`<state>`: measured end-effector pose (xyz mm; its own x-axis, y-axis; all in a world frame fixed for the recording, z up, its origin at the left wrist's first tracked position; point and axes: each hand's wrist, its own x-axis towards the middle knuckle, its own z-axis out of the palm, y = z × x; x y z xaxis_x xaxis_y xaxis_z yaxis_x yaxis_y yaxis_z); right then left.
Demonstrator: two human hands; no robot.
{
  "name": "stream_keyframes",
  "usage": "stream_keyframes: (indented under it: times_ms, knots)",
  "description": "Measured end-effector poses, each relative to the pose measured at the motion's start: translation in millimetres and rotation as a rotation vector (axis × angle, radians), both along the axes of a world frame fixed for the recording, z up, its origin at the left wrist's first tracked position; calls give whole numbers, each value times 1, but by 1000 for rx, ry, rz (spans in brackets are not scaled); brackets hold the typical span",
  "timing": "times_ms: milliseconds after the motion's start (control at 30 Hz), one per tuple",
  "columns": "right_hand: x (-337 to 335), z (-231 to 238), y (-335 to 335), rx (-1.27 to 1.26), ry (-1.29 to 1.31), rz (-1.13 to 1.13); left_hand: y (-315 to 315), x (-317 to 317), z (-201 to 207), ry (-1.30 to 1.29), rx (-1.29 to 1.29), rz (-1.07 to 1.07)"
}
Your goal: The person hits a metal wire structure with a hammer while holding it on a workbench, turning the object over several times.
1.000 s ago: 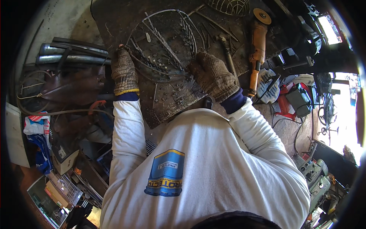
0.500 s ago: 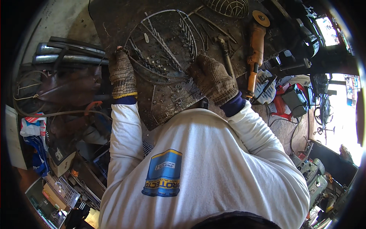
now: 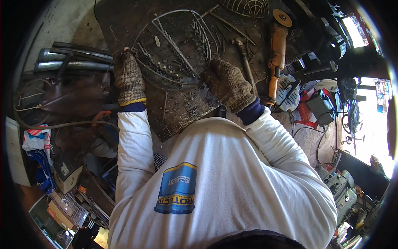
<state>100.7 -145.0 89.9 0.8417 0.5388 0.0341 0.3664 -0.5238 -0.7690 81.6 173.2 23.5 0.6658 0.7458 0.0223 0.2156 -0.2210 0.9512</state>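
Both my hands wear brown knitted work gloves. My left hand (image 3: 130, 79) is closed at the left side of a round metal wire hoop (image 3: 175, 12), a bare thumb tip showing at the glove's end. At the hoop's lower right, my right hand (image 3: 230, 85) is closed around its edge, with the fingertips hidden beneath the glove. The hoop rests over a dark, dirty metal worktable (image 3: 120, 25). Thin metal rods (image 3: 178, 49) lie slantwise within its outline, among many small metal bits. A small pale oblong piece (image 3: 157, 41) lies there too.
Right of my right hand lie a hammer (image 3: 247, 68) and an orange angle grinder (image 3: 277, 50) with a disc. A wire guard (image 3: 246, 7) sits at the far edge. Metal pipes (image 3: 78, 65) stack at left. A red-and-grey machine (image 3: 319, 108) stands at right.
The hoop and both my hands have shifted slightly left. My left hand is still at the hoop's left side, and my right hand stays closed at its lower right.
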Motion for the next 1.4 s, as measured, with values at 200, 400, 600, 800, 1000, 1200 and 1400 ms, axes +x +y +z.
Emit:
stream_keyframes:
  times_ms: [200, 400, 600, 800, 1000, 1200, 1400]
  knots:
    - [2, -4, 1, -16, -52, 31, 4, 2, -9, -8, 20, 57]
    - [1, -3, 5, -67, -10, 58, 6, -5, -18, 118, 66, 96]
    - [1, -19, 6, -133, 31, 63, -11, -7, 8, 172, 141, 27]
    - [1, -22, 7, -84, 44, 37, -31, -12, 30, 135, 118, 62]
    - [1, -29, 9, -96, 58, 41, -15, -6, 16, 346, 218, 42]
    - [3, -33, 9, -172, 80, 4, -35, -8, 34, 314, 316, 6]
    - [2, -42, 10, -169, 57, 4, -28, -13, 28, 338, 431, 23]
